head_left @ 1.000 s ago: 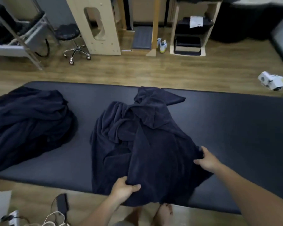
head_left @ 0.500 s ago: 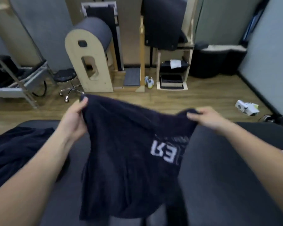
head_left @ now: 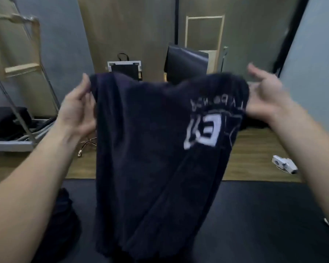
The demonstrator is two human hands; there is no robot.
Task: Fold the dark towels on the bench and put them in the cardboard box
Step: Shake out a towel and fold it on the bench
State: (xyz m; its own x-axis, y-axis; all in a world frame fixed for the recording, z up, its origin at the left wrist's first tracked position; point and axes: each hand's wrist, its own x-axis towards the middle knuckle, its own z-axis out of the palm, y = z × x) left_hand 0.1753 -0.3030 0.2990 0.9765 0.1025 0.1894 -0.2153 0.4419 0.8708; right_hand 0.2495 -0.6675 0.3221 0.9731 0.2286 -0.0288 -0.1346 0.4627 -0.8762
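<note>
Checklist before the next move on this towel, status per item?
1. Left hand pinches a top corner of the towel: ok.
2. Right hand grip on the other corner: cannot tell, blurred.
3. Towel hangs flat: not ok, right side is bunched.
4. Lower edge off the bench: cannot tell.
5. Bare bench on the right to lay it down: ok.
6. Box in view: not ok.
</note>
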